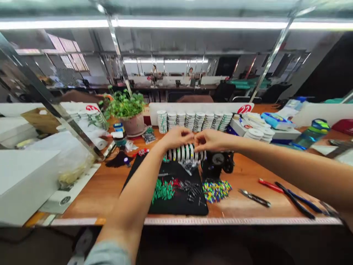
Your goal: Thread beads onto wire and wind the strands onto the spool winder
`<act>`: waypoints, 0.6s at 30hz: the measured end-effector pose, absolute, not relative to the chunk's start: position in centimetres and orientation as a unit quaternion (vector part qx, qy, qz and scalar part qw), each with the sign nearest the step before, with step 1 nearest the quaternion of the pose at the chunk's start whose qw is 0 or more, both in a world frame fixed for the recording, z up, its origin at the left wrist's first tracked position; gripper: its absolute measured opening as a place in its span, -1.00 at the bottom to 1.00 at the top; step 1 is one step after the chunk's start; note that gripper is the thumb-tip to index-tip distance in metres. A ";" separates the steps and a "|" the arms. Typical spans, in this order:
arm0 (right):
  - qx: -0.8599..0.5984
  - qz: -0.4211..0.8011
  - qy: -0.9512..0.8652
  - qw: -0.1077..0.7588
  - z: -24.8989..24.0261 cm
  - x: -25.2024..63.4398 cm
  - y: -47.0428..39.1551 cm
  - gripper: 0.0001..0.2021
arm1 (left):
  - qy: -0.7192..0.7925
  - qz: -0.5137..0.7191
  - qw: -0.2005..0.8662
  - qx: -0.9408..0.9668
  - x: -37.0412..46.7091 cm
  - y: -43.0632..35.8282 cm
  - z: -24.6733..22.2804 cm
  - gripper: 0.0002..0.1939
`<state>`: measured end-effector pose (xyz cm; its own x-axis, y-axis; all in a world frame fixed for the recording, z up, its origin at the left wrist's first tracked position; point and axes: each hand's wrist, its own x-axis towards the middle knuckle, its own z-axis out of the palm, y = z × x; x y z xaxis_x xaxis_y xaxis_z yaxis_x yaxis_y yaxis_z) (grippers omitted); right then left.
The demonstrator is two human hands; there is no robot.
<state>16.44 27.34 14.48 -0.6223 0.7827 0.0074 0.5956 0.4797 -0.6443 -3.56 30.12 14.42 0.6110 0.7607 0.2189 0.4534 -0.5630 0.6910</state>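
Note:
My left hand (178, 137) and my right hand (208, 140) meet fingertip to fingertip above a row of white spools (182, 152) lying on their sides. Both are closed in a pinch; whatever is between the fingers is too small to make out. A black machine (217, 162) with a round dial stands at the right end of the row. Below the spools, a clear plastic bag (189, 165) rests on a black mat (179, 209). The mat also bears small green pieces (164, 190) and dark pieces (191, 189). Colourful beads (216, 191) lie beside it.
Stacked white spools (194, 121) line the back divider, near a potted plant (132, 121). Tweezer-like pliers (255, 198) and long-handled pliers (295, 200) lie at right. A water bottle (311, 134) stands behind my right arm. White boxes (24, 180) and metal posts (74, 127) are at left.

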 end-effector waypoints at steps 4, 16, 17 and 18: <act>-0.418 0.174 -0.835 0.312 13.5 18.0 20.3 -0.80 | 0.341 0.486 0.087 0.800 -5.0 24.9 14.9 -0.85; -0.314 0.253 -0.881 0.249 -5.7 13.5 0.3 -0.65 | 0.558 0.395 0.040 0.729 -23.7 -1.8 -1.0 -0.66; -0.301 0.237 -0.886 0.261 -6.1 13.7 0.4 -0.59 | 0.604 0.387 0.065 0.694 -24.8 -2.9 -2.7 -0.62; -0.288 0.217 -0.894 0.266 -6.2 14.0 0.6 -0.54 | 0.644 0.378 0.082 0.660 -25.8 -4.0 -4.6 -0.58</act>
<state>13.97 0.63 -6.20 -0.6922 0.6309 0.3504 0.4000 0.7395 -0.5413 -25.76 -3.98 -4.58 -0.1147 0.9117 0.3945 0.7883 -0.1581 0.5947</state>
